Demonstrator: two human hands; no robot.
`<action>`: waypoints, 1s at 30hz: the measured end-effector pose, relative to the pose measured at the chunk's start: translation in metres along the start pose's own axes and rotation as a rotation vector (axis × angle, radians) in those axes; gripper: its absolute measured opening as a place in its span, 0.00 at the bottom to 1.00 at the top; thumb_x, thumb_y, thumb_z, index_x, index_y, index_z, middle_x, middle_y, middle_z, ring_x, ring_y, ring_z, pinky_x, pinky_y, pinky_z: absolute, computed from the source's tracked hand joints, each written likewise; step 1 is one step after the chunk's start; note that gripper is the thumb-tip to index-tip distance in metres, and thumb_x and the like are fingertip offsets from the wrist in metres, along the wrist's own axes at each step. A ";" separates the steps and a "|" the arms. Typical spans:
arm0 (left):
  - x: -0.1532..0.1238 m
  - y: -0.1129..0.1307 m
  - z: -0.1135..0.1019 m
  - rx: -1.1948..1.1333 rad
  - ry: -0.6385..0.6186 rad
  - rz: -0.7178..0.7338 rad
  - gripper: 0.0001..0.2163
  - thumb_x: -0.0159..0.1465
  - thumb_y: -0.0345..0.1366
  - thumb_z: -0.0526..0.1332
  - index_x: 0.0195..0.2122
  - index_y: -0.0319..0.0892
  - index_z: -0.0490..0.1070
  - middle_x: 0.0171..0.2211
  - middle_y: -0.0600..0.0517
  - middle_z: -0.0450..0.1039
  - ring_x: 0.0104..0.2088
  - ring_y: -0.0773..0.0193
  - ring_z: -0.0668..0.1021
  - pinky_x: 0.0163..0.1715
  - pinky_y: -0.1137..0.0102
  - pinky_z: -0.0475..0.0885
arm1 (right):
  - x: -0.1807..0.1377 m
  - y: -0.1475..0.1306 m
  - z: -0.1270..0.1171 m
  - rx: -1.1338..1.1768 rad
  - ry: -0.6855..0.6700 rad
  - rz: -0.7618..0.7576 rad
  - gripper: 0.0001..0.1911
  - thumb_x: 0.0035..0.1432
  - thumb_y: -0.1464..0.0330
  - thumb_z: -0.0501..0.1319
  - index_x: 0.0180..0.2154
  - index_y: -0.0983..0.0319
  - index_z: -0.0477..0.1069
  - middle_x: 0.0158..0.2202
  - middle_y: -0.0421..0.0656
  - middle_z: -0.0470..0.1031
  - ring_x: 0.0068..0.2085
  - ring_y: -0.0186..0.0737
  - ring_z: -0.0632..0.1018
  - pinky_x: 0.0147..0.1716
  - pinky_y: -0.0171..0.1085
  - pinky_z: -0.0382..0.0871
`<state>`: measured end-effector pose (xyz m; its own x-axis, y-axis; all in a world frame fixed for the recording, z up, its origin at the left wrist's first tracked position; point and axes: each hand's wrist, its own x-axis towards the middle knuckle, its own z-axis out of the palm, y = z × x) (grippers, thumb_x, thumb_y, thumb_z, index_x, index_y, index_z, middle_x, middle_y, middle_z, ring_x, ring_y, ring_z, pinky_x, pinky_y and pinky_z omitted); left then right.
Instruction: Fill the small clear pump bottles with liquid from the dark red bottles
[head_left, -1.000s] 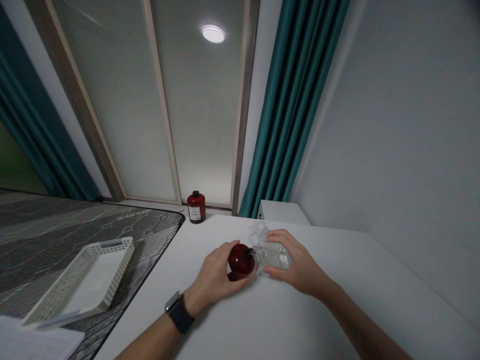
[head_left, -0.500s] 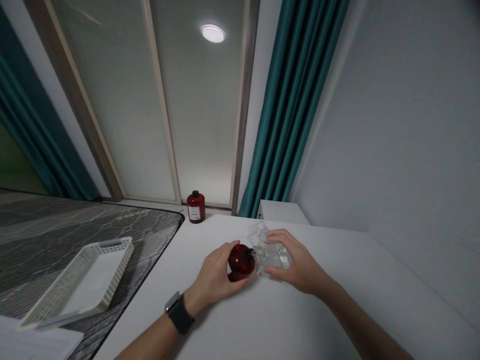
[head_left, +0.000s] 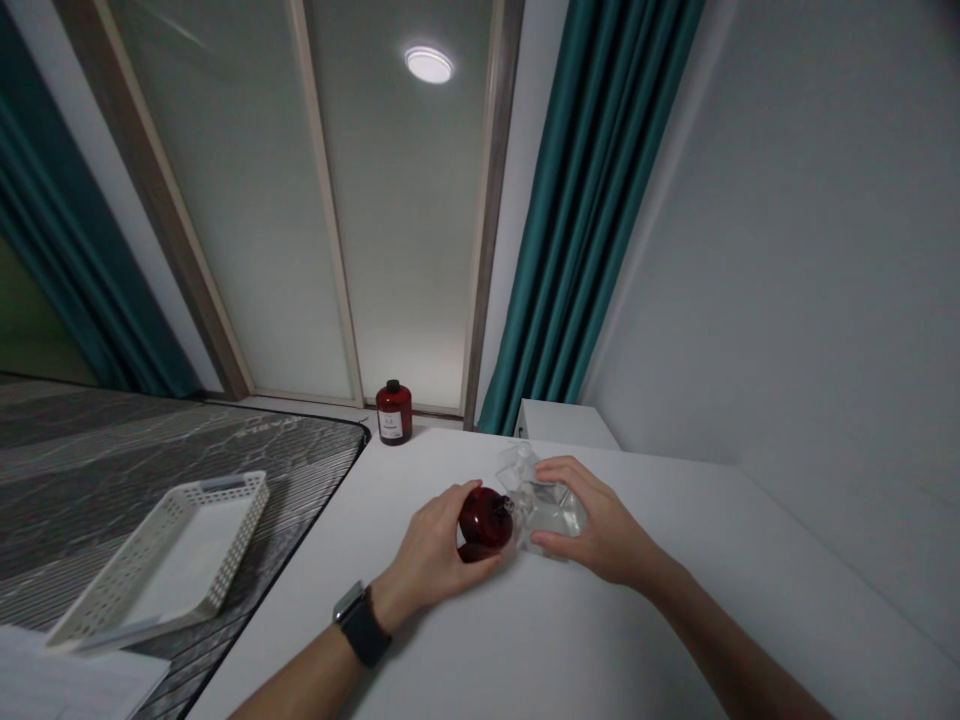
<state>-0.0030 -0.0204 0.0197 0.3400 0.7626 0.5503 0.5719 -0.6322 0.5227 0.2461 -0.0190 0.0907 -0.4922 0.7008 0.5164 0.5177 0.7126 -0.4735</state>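
Note:
My left hand (head_left: 442,545), with a dark watch on its wrist, is wrapped round a dark red bottle (head_left: 484,520) on the white table (head_left: 480,640). The bottle's open neck faces right. In my right hand (head_left: 592,520) is a clear plastic refill pouch (head_left: 555,508) of see-through liquid, gripped between thumb and fingers. The pouch is tilted, with its left end against the bottle's mouth. Whether liquid is flowing cannot be made out. A second red bottle (head_left: 394,415) with a black cap and white label stands upright at the table's far left corner.
Left of the table, a white perforated basket (head_left: 217,575) lies on a grey striped surface (head_left: 300,440), with white paper (head_left: 82,675) in front of it. Beyond the far edge are a white cabinet (head_left: 566,425), a teal curtain (head_left: 592,220) and frosted sliding doors (head_left: 405,250).
Almost nothing differs. Both hands keep their hold on the bottle and the pouch, and the whole view has shifted very slightly.

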 end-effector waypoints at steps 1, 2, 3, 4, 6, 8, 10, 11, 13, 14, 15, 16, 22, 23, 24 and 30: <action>0.000 0.000 0.001 -0.001 0.003 -0.003 0.35 0.53 0.42 0.72 0.60 0.43 0.60 0.51 0.43 0.76 0.49 0.48 0.80 0.49 0.55 0.77 | 0.000 0.000 0.000 -0.003 -0.001 0.000 0.24 0.52 0.66 0.71 0.50 0.57 0.68 0.52 0.49 0.73 0.54 0.50 0.76 0.54 0.49 0.72; 0.000 0.000 0.001 -0.001 0.005 -0.006 0.35 0.53 0.42 0.72 0.60 0.43 0.60 0.51 0.43 0.76 0.49 0.48 0.80 0.49 0.56 0.77 | 0.001 0.000 -0.001 -0.006 -0.002 -0.002 0.24 0.52 0.66 0.71 0.50 0.57 0.67 0.52 0.49 0.73 0.54 0.50 0.76 0.54 0.49 0.72; 0.000 -0.001 0.002 -0.001 0.005 -0.008 0.35 0.53 0.42 0.72 0.60 0.43 0.60 0.52 0.43 0.76 0.49 0.48 0.80 0.49 0.56 0.77 | 0.001 -0.001 -0.001 -0.010 -0.004 -0.004 0.25 0.52 0.66 0.71 0.50 0.57 0.67 0.52 0.49 0.73 0.54 0.50 0.77 0.53 0.49 0.72; -0.001 -0.001 0.002 0.000 0.005 -0.010 0.35 0.53 0.41 0.72 0.60 0.43 0.60 0.52 0.42 0.76 0.49 0.48 0.80 0.50 0.56 0.77 | 0.001 -0.001 -0.002 -0.013 -0.006 -0.005 0.25 0.52 0.67 0.71 0.50 0.57 0.68 0.52 0.50 0.73 0.53 0.50 0.77 0.53 0.48 0.73; -0.001 -0.001 0.003 0.001 0.006 -0.012 0.35 0.53 0.41 0.72 0.60 0.43 0.61 0.52 0.43 0.75 0.50 0.48 0.80 0.50 0.56 0.77 | 0.002 0.000 -0.002 -0.015 -0.008 -0.009 0.25 0.51 0.67 0.72 0.49 0.58 0.68 0.51 0.50 0.74 0.53 0.50 0.77 0.53 0.48 0.73; -0.001 -0.001 0.004 -0.003 0.006 -0.014 0.35 0.53 0.41 0.71 0.60 0.43 0.61 0.52 0.43 0.75 0.50 0.48 0.80 0.50 0.56 0.77 | 0.002 0.000 -0.002 -0.015 -0.009 -0.006 0.25 0.51 0.67 0.72 0.49 0.58 0.68 0.51 0.50 0.74 0.53 0.50 0.77 0.52 0.48 0.73; -0.001 0.000 0.004 -0.006 0.001 -0.017 0.35 0.53 0.41 0.71 0.60 0.43 0.60 0.52 0.43 0.75 0.50 0.48 0.80 0.51 0.56 0.77 | 0.002 -0.001 -0.003 -0.016 -0.010 0.003 0.25 0.51 0.67 0.72 0.49 0.58 0.68 0.51 0.49 0.74 0.52 0.50 0.77 0.52 0.48 0.73; -0.001 0.000 0.004 -0.007 -0.002 -0.020 0.35 0.53 0.41 0.71 0.60 0.43 0.60 0.52 0.42 0.75 0.50 0.48 0.80 0.51 0.56 0.76 | 0.002 -0.001 -0.003 -0.016 -0.013 0.008 0.24 0.51 0.67 0.72 0.49 0.58 0.68 0.51 0.49 0.74 0.52 0.50 0.77 0.52 0.48 0.73; -0.001 0.001 0.003 -0.010 -0.010 -0.028 0.35 0.53 0.41 0.72 0.60 0.43 0.60 0.53 0.42 0.75 0.51 0.47 0.80 0.51 0.55 0.76 | 0.003 -0.001 -0.003 -0.015 -0.019 0.017 0.24 0.51 0.67 0.72 0.49 0.57 0.67 0.50 0.49 0.73 0.52 0.49 0.77 0.52 0.48 0.73; -0.001 0.001 0.003 -0.013 -0.014 -0.032 0.35 0.53 0.41 0.72 0.60 0.44 0.60 0.53 0.42 0.75 0.50 0.47 0.80 0.51 0.55 0.76 | 0.003 -0.001 -0.004 -0.013 -0.023 0.018 0.24 0.51 0.67 0.72 0.48 0.57 0.67 0.50 0.49 0.73 0.52 0.49 0.77 0.52 0.48 0.73; 0.000 0.001 0.003 -0.016 -0.017 -0.037 0.35 0.53 0.41 0.72 0.60 0.44 0.60 0.53 0.42 0.75 0.50 0.47 0.80 0.51 0.55 0.76 | 0.003 -0.001 -0.004 -0.010 -0.026 0.018 0.23 0.51 0.67 0.71 0.48 0.57 0.67 0.50 0.49 0.73 0.52 0.49 0.77 0.51 0.48 0.73; 0.000 0.001 0.003 -0.019 -0.018 -0.040 0.35 0.53 0.41 0.72 0.60 0.44 0.60 0.53 0.42 0.75 0.50 0.47 0.80 0.51 0.54 0.76 | 0.003 -0.001 -0.004 -0.009 -0.029 0.015 0.23 0.52 0.66 0.71 0.48 0.57 0.67 0.50 0.49 0.73 0.52 0.50 0.77 0.51 0.49 0.73; -0.001 0.001 0.005 -0.023 0.004 -0.031 0.35 0.53 0.40 0.72 0.60 0.44 0.60 0.52 0.42 0.75 0.50 0.47 0.80 0.50 0.55 0.77 | 0.005 -0.002 -0.006 -0.026 -0.045 0.007 0.23 0.51 0.66 0.71 0.48 0.57 0.68 0.49 0.48 0.73 0.51 0.49 0.77 0.51 0.49 0.73; -0.001 0.000 0.005 -0.024 0.009 -0.031 0.35 0.53 0.40 0.72 0.60 0.44 0.61 0.52 0.43 0.75 0.50 0.47 0.80 0.50 0.55 0.77 | 0.005 -0.003 -0.007 -0.028 -0.045 0.010 0.23 0.51 0.66 0.71 0.48 0.56 0.68 0.49 0.48 0.73 0.51 0.49 0.77 0.50 0.48 0.73; -0.001 0.000 0.006 -0.025 0.013 -0.030 0.35 0.52 0.40 0.72 0.60 0.44 0.61 0.52 0.43 0.75 0.50 0.47 0.80 0.50 0.55 0.77 | 0.006 -0.003 -0.007 -0.029 -0.047 0.013 0.23 0.51 0.66 0.71 0.48 0.56 0.68 0.49 0.48 0.73 0.51 0.49 0.77 0.50 0.48 0.74; -0.002 -0.001 0.007 -0.023 0.023 -0.020 0.35 0.52 0.40 0.72 0.60 0.44 0.61 0.54 0.42 0.75 0.52 0.46 0.79 0.51 0.55 0.77 | 0.007 -0.004 -0.009 -0.021 -0.063 0.006 0.22 0.52 0.64 0.71 0.48 0.57 0.68 0.49 0.48 0.73 0.51 0.48 0.77 0.50 0.48 0.74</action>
<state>0.0012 -0.0203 0.0137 0.3114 0.7717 0.5545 0.5607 -0.6203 0.5485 0.2466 -0.0170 0.1029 -0.5315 0.7062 0.4677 0.5350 0.7080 -0.4611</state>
